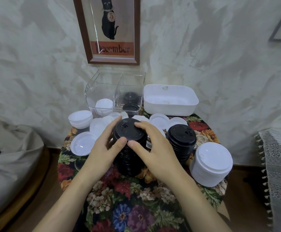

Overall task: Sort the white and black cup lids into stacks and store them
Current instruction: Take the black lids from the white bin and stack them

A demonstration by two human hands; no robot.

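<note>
Floral tablecloth (129, 206), black lid stack (128, 162); mottled wall (203, 47); perhaps beanbag (10, 156).

Both bare forearms reach forward. The left hand (101, 151) and the right hand (153, 153) clasp the black lid stack (128, 163) from opposite sides. Their fingers are curled over its top rim, and the thumbs almost meet on its near side.

left hand (102, 148) and right hand (150, 153) gripping tall black lid stack (128, 158), floral table (119, 206), clear bin (114, 91) behind
</note>
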